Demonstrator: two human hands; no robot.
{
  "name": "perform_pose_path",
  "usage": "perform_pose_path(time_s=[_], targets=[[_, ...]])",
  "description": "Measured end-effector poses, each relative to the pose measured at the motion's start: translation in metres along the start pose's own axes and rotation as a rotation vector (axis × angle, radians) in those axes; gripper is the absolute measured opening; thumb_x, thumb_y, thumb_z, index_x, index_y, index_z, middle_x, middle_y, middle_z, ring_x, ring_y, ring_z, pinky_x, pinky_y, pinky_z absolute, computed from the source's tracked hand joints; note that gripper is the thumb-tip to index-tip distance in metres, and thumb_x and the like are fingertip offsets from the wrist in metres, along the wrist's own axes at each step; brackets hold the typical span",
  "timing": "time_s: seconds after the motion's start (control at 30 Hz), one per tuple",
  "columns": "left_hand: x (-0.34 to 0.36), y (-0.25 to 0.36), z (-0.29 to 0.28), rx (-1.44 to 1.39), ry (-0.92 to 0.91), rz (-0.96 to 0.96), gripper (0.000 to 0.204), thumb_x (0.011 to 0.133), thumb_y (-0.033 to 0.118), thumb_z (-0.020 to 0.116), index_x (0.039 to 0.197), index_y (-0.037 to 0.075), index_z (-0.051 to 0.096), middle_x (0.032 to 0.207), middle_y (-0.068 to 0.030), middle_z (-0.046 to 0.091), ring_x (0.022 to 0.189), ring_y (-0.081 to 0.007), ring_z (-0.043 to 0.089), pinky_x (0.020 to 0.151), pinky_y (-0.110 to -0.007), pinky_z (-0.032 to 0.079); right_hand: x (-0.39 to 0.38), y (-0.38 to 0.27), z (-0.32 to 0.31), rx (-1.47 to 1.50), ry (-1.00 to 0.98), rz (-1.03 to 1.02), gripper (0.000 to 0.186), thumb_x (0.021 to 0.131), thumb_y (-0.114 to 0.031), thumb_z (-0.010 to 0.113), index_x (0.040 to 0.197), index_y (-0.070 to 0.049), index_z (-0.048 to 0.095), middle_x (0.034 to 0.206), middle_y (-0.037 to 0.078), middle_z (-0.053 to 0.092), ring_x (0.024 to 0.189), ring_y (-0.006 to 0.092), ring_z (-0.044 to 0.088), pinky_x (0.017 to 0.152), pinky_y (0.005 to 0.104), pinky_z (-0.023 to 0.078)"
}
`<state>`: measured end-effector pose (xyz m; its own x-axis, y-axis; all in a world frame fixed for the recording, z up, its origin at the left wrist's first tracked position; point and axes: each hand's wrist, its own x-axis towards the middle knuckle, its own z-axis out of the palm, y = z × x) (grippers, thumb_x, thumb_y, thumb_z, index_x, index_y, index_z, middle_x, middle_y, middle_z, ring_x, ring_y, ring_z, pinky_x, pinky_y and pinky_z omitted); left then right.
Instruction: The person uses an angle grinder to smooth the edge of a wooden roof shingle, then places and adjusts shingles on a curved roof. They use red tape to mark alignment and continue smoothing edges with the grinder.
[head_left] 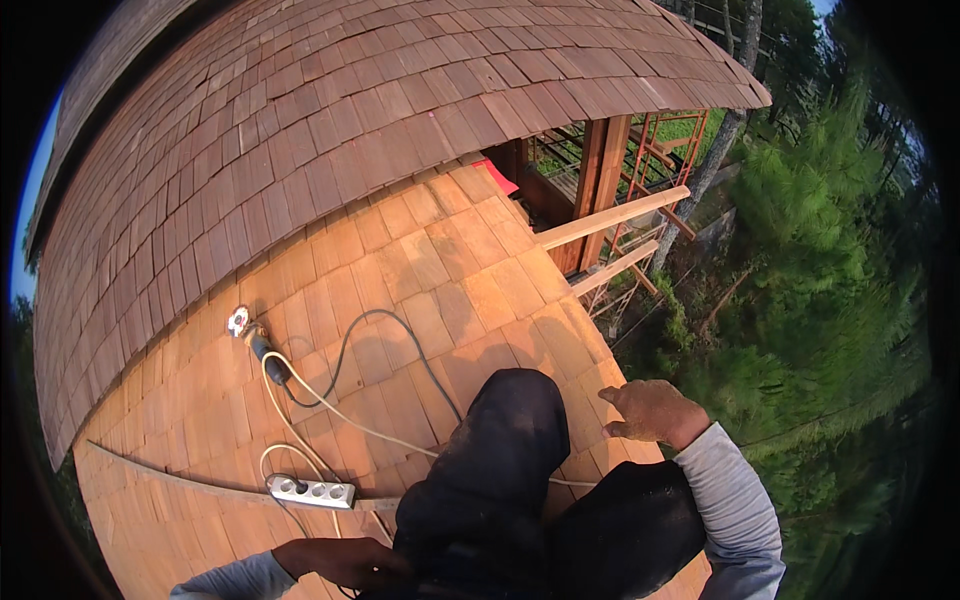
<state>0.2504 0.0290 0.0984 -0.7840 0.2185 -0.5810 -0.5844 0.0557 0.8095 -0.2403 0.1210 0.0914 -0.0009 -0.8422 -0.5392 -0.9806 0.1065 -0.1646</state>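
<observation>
My right hand hovers by the right edge of the shingled roof slope, above my bent knee. Its finger and thumb are apart and nothing shows between them. Low in the view, my left hand rests against my dark trouser leg, its fingers mostly hidden in shade. Just beyond it lies a white power strip with a dark plug in one end. Farther up the slope, an angle grinder with a pale disc lies on the wooden shingles, out of reach of both hands.
A pale cord and a dark cord loop over the shingles toward my legs. A thin batten crosses the slope. Above overhangs a darker shingled roof. Beams jut past the right edge, beside trees and a steep drop.
</observation>
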Motion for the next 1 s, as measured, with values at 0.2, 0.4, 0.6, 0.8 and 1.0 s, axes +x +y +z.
perform_pose_path(time_s=[0.2, 0.4, 0.6, 0.8, 1.0], targets=[[-0.005, -0.003, -0.018, -0.137, -0.401, -0.118, 0.039, 0.101, 0.013, 0.066, 0.137, 0.001, 0.058, 0.110, -0.0125, 0.069, 0.100, -0.0234, 0.068, 0.090, -0.035, 0.057, -0.004, -0.003, 0.004, 0.045, 0.032, -0.048, 0.069, 0.094, -0.049, 0.067, 0.145, -0.005, 0.053, 0.109, 0.019, 0.070, 0.108, 0.0396, 0.067, 0.093, 0.0510, 0.052], [-0.011, 0.003, -0.023, -0.212, -0.289, -0.131, 0.045, 0.098, 0.014, 0.072, 0.139, 0.002, 0.056, 0.123, -0.0137, 0.067, 0.110, -0.0249, 0.064, 0.101, -0.035, 0.051, -0.018, -0.001, 0.006, 0.063, 0.017, 0.026, 0.068, 0.094, -0.047, 0.067, 0.145, -0.005, 0.053, 0.116, 0.019, 0.070, 0.111, 0.0401, 0.066, 0.096, 0.0504, 0.052], [-0.021, -0.003, -0.026, -0.383, -0.182, -0.078, 0.054, 0.094, 0.017, 0.076, 0.142, 0.001, 0.056, 0.140, -0.0161, 0.058, 0.123, -0.0275, 0.059, 0.109, -0.039, 0.048, -0.023, -0.007, 0.004, 0.084, 0.031, -0.009, 0.067, 0.093, -0.046, 0.068, 0.144, -0.005, 0.053, 0.113, 0.018, 0.071, 0.110, 0.0391, 0.067, 0.095, 0.0495, 0.052], [-0.022, -0.040, -0.027, -0.244, -0.395, -0.067, 0.066, 0.089, 0.030, 0.082, 0.142, 0.000, 0.056, 0.138, -0.0148, 0.059, 0.119, -0.0284, 0.060, 0.106, -0.040, 0.048, -0.019, -0.015, 0.002, 0.097, 0.016, 0.026, 0.065, 0.093, -0.044, 0.070, 0.143, -0.006, 0.055, 0.111, 0.018, 0.071, 0.109, 0.0374, 0.068, 0.095, 0.0483, 0.052], [-0.034, -0.041, -0.024, -0.501, -0.262, -0.125, 0.071, 0.088, 0.038, 0.083, 0.143, 0.002, 0.056, 0.144, -0.0156, 0.055, 0.125, -0.0294, 0.057, 0.110, -0.042, 0.043, -0.019, -0.016, 0.002, 0.079, 0.010, 0.010, 0.065, 0.092, -0.043, 0.071, 0.142, -0.004, 0.055, 0.106, 0.020, 0.071, 0.105, 0.0387, 0.069, 0.091, 0.0488, 0.054]])
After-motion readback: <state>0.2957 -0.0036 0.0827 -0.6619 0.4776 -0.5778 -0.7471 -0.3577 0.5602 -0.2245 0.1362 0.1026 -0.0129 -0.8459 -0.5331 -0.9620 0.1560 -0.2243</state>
